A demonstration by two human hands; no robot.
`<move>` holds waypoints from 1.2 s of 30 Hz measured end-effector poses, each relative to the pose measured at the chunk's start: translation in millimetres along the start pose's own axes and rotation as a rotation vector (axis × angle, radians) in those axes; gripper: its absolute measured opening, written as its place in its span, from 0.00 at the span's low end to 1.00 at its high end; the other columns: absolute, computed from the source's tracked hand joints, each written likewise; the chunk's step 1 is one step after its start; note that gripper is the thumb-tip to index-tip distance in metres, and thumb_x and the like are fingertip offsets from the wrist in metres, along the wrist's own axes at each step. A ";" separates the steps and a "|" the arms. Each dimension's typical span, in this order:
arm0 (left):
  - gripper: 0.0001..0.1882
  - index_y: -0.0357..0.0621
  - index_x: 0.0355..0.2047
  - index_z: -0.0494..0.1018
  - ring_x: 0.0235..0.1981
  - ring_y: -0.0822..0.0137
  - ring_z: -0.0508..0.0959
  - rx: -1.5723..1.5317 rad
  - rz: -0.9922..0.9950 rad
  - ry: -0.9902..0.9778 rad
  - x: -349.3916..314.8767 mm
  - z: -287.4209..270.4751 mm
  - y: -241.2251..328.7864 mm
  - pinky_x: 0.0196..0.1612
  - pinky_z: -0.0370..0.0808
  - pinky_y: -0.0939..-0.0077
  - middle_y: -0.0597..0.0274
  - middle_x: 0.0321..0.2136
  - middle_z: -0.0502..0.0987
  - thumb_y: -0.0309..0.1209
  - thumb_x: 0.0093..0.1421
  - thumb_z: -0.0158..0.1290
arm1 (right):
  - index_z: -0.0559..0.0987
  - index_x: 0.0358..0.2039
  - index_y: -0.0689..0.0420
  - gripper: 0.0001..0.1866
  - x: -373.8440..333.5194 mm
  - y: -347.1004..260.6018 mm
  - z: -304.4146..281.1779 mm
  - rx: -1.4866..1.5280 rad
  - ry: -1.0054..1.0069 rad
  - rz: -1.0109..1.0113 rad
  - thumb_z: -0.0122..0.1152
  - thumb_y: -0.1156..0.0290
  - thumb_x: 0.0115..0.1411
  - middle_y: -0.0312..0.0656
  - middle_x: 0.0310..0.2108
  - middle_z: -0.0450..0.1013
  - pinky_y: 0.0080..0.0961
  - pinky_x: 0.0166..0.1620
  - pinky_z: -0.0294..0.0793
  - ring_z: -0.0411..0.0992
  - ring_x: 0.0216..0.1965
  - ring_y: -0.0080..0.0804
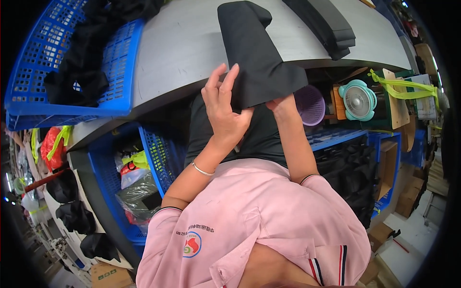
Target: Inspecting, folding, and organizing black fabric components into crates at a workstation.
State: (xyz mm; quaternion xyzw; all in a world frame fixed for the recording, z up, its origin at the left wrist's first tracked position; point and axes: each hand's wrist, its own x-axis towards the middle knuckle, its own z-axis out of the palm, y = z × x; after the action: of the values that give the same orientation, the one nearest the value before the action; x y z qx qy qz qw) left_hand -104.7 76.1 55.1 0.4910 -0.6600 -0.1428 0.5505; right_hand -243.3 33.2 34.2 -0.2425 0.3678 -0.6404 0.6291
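A black fabric piece (252, 53) stretches from the grey table over its near edge, its far end folded over. My left hand (223, 108) is at its left side, the thumb by the fabric's near corner and the other fingers stretched out and apart. At the near right edge my right hand (281, 103) grips the cloth from below. Most of its fingers are hidden under the fabric.
A blue crate (120, 72) with black cloth stands on the table's left. At the far right of the grey table (168, 53) lies a stack of black strips (324, 24). Under the table are a purple basket (310, 105), a small turquoise fan (357, 100) and blue crates.
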 end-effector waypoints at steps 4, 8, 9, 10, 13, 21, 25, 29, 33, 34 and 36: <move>0.34 0.48 0.51 0.77 0.45 0.61 0.73 -0.029 0.017 0.036 -2.3 -2.7 5.0 0.38 0.71 0.74 0.59 0.51 0.73 0.13 0.40 0.56 | 0.72 0.57 0.61 0.24 -9.2 -0.9 -9.1 0.036 -0.047 -0.015 0.60 0.62 0.64 0.44 0.51 0.74 0.34 0.51 0.78 0.75 0.50 0.35; 0.33 0.48 0.46 0.82 0.39 0.69 0.76 -0.098 0.012 0.057 -4.2 -4.7 9.6 0.30 0.70 0.81 0.64 0.44 0.77 0.08 0.39 0.50 | 0.74 0.54 0.61 0.22 -16.1 -2.0 -9.2 0.060 -0.016 -0.003 0.61 0.63 0.63 0.44 0.48 0.76 0.34 0.48 0.80 0.77 0.47 0.35; 0.34 0.48 0.47 0.82 0.39 0.70 0.76 -0.111 0.013 0.053 -3.9 -4.9 10.5 0.31 0.71 0.81 0.64 0.44 0.77 0.07 0.39 0.50 | 0.75 0.53 0.61 0.21 -17.6 -2.2 -7.2 0.061 0.011 -0.008 0.61 0.63 0.63 0.44 0.47 0.76 0.34 0.48 0.80 0.77 0.46 0.34; 0.34 0.48 0.47 0.82 0.39 0.70 0.76 -0.109 0.010 0.048 -3.1 -5.4 10.9 0.31 0.71 0.81 0.64 0.44 0.77 0.07 0.39 0.50 | 0.75 0.53 0.61 0.21 -18.1 -3.2 -5.1 0.063 0.016 -0.004 0.61 0.63 0.63 0.44 0.47 0.76 0.34 0.48 0.80 0.77 0.46 0.34; 0.34 0.48 0.48 0.81 0.35 0.66 0.73 -0.122 0.008 0.038 -0.3 -7.8 11.9 0.36 0.74 0.76 0.62 0.44 0.77 0.08 0.39 0.53 | 0.73 0.55 0.61 0.20 -20.7 -4.6 1.6 0.073 0.021 0.108 0.59 0.67 0.65 0.45 0.49 0.75 0.35 0.51 0.79 0.76 0.48 0.35; 0.35 0.48 0.49 0.81 0.33 0.69 0.72 -0.131 0.019 0.056 -1.8 -5.8 10.5 0.36 0.74 0.77 0.62 0.46 0.76 0.07 0.40 0.53 | 0.72 0.55 0.60 0.20 -22.4 6.4 5.8 0.183 0.007 0.050 0.57 0.64 0.66 0.45 0.49 0.75 0.37 0.51 0.79 0.76 0.48 0.36; 0.36 0.48 0.50 0.81 0.33 0.68 0.72 -0.156 0.000 0.067 -3.8 -4.7 8.6 0.36 0.74 0.77 0.62 0.47 0.75 0.07 0.40 0.53 | 0.71 0.56 0.60 0.21 -19.5 10.1 7.1 0.153 0.090 0.110 0.56 0.63 0.66 0.45 0.49 0.74 0.38 0.51 0.79 0.76 0.48 0.37; 0.36 0.44 0.54 0.77 0.41 0.67 0.76 -0.183 -0.053 0.007 -6.6 -7.3 6.7 0.46 0.74 0.77 0.58 0.50 0.74 0.09 0.43 0.50 | 0.70 0.57 0.59 0.22 -18.1 12.6 11.2 0.158 0.062 0.052 0.55 0.62 0.67 0.44 0.50 0.73 0.38 0.51 0.78 0.75 0.49 0.37; 0.37 0.41 0.56 0.75 0.44 0.66 0.75 -0.224 -0.082 -0.044 -6.6 -10.5 0.5 0.50 0.73 0.76 0.55 0.53 0.71 0.10 0.43 0.45 | 0.71 0.57 0.59 0.23 -13.1 18.5 14.7 0.112 0.054 -0.003 0.55 0.59 0.67 0.43 0.52 0.73 0.35 0.52 0.78 0.74 0.51 0.36; 0.37 0.41 0.56 0.75 0.44 0.66 0.75 -0.212 -0.062 -0.045 -6.1 -11.2 -1.8 0.50 0.73 0.76 0.55 0.53 0.71 0.10 0.43 0.45 | 0.71 0.57 0.59 0.23 -10.9 20.4 14.6 0.081 0.124 0.033 0.55 0.59 0.67 0.43 0.52 0.73 0.35 0.52 0.78 0.74 0.51 0.36; 0.37 0.40 0.57 0.75 0.44 0.65 0.74 -0.209 -0.087 -0.061 -5.0 -13.2 -6.2 0.51 0.72 0.76 0.54 0.54 0.70 0.11 0.43 0.44 | 0.69 0.58 0.60 0.24 -5.9 24.7 12.9 0.186 0.064 0.018 0.54 0.59 0.68 0.44 0.53 0.72 0.36 0.54 0.77 0.73 0.52 0.37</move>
State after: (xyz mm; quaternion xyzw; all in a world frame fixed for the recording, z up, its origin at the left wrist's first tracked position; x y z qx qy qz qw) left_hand -90.6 81.9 52.3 0.4545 -0.6359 -0.2495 0.5717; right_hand -217.3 38.4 23.9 -0.1590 0.3287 -0.6737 0.6425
